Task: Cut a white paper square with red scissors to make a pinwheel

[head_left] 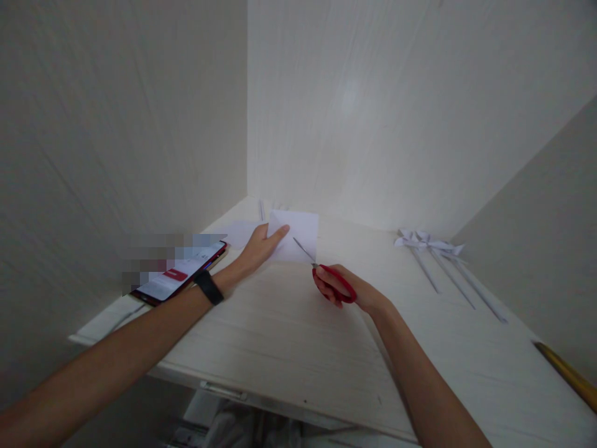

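Desk (289,348) | phone (180,277) left | paper pinwheels (431,244) right | scissors (326,274) on paper (298,233)

- The phone (180,272) on the left: its far part is blurred out, its screen text too small to read.
- The yellow stick (566,373) near right is cut by the picture's edge.
- The scissors (326,274): handles partly hidden inside the right hand (347,291).

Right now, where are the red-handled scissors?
In the head view, the red-handled scissors are in the right hand near the middle of the desk, blades cutting into the white paper that the left hand holds.
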